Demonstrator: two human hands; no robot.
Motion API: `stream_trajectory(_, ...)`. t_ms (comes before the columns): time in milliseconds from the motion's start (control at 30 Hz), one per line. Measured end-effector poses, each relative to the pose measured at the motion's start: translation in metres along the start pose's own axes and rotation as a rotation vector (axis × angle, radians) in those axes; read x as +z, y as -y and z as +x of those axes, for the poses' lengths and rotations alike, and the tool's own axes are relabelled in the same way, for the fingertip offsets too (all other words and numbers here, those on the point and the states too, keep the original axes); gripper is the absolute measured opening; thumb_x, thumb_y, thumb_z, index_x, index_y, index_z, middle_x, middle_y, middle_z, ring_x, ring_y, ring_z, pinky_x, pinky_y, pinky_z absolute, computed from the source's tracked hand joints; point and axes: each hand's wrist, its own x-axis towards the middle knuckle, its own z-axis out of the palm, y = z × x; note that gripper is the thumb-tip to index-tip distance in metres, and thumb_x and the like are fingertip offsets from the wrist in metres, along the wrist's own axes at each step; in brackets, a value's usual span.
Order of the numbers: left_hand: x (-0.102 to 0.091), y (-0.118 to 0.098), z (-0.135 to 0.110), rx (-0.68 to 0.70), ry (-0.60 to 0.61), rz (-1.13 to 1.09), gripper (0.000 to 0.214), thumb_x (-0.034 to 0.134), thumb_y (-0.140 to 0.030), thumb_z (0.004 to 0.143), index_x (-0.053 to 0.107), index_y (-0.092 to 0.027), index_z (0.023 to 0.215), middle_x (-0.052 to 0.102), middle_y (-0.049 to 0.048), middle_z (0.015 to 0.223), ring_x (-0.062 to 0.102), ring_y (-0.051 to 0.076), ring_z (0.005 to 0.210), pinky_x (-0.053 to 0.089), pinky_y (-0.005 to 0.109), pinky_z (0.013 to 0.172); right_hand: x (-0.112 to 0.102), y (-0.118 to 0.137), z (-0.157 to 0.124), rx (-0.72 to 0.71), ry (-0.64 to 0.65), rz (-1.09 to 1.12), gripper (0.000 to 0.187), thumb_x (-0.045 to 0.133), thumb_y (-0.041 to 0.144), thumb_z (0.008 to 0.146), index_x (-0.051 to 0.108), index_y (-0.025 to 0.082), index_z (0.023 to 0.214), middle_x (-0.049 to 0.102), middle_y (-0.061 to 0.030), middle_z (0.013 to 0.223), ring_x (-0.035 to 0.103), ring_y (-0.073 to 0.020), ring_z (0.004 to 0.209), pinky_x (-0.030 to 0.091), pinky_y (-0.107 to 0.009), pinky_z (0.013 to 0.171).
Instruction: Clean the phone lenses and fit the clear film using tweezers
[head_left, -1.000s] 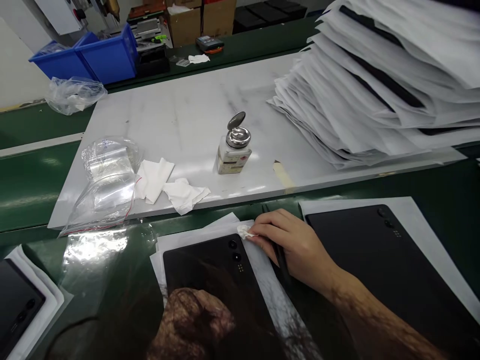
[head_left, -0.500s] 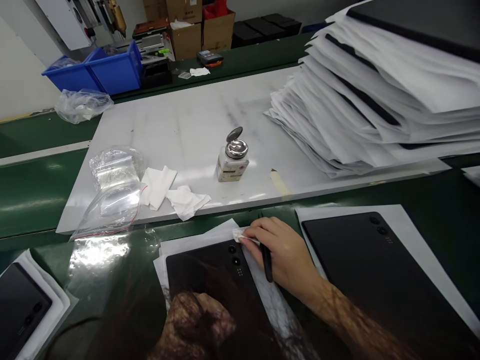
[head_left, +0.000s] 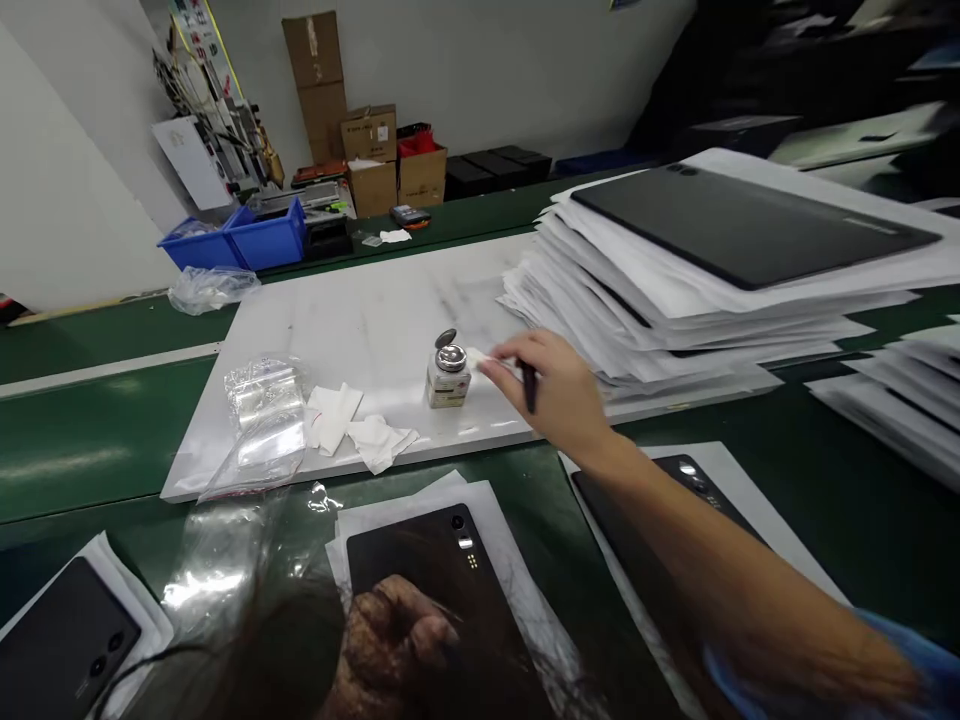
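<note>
My right hand (head_left: 551,390) reaches out over the white board (head_left: 360,310), pinching a small white wipe (head_left: 480,358) with a thin black tool (head_left: 529,385) tucked between its fingers. The wipe hangs just right of a small dispenser bottle (head_left: 448,376) with a metal cap, its lid flipped up. My left hand (head_left: 394,645) rests flat on a black tablet back (head_left: 442,590) that lies on white paper at the near edge. Another black tablet back (head_left: 679,500) lies to the right, partly under my forearm.
A tall stack of paper-wrapped tablets (head_left: 712,260) stands at the right. Crumpled white wipes (head_left: 360,430) and clear plastic bags (head_left: 262,420) lie on the board's left. A third tablet (head_left: 67,640) sits at the lower left. Blue bins (head_left: 247,235) and cardboard boxes are far back.
My right hand lifted off the tablet's camera corner and moved forward to the bottle, carrying the wipe and tool. The view tilted up. My left hand stayed on the tablet.
</note>
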Motion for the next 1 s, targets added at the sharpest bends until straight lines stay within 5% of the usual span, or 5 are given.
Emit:
stream_trajectory(333, -0.009, -0.015, 0.011, 0.202, -0.075, -0.11, 0.052, 0.115, -0.08, 0.072, 0.091, -0.034, 0.068, 0.074, 0.0031, 0.055, 0.076, 0.027, 0.052, 0.065, 0.039, 0.057, 0.019, 0.002, 0.047, 0.081, 0.116, -0.07, 0.007, 0.092, 0.031, 0.107, 0.094, 0.024, 0.107, 0.093, -0.0156, 0.117, 0.088, -0.0412, 0.117, 0.075, -0.057, 0.106)
stream_trajectory(433, -0.009, -0.024, 0.002, 0.203, -0.076, -0.142, 0.043, 0.115, -0.068, 0.082, 0.093, -0.032, 0.076, 0.085, 0.0022, 0.066, 0.081, 0.025, 0.057, 0.066, 0.036, 0.059, -0.008, 0.026, 0.007, 0.08, -0.019, 0.16, 0.028, 0.074, 0.047, 0.122, 0.094, 0.027, 0.127, 0.092, -0.0145, 0.125, 0.088, -0.0376, 0.117, 0.076, -0.059, 0.114)
stream_trajectory(533, -0.012, -0.031, -0.003, 0.197, -0.059, -0.138, 0.035, 0.113, -0.056, 0.088, 0.092, -0.029, 0.081, 0.095, 0.0039, 0.082, 0.083, 0.023, 0.06, 0.067, 0.033, 0.06, -0.031, 0.06, -0.065, 0.259, 0.015, 0.569, 0.058, 0.05, 0.068, 0.133, 0.097, 0.035, 0.127, 0.089, -0.0093, 0.108, 0.084, -0.0293, 0.084, 0.079, -0.045, 0.08)
stream_trajectory(700, -0.017, -0.037, -0.005, 0.213, -0.004, -0.071, 0.03, 0.112, -0.047, 0.09, 0.095, -0.025, 0.08, 0.096, 0.0063, 0.082, 0.086, 0.023, 0.062, 0.071, 0.032, 0.062, -0.047, 0.096, -0.172, 0.447, 0.209, 0.789, 0.043, 0.081, 0.072, 0.12, 0.095, 0.039, 0.097, 0.091, -0.0104, 0.103, 0.086, -0.0295, 0.069, 0.079, -0.041, 0.063)
stream_trajectory(1000, -0.004, -0.047, -0.021, 0.248, -0.119, -0.033, 0.016, 0.107, -0.036, 0.089, 0.095, -0.029, 0.08, 0.095, -0.0002, 0.08, 0.083, 0.019, 0.063, 0.069, 0.028, 0.066, -0.044, 0.1, -0.182, 0.377, 0.249, 0.684, 0.022, 0.092, 0.019, 0.101, 0.087, 0.038, 0.089, 0.093, -0.005, 0.091, 0.092, -0.0336, 0.074, 0.083, -0.045, 0.068)
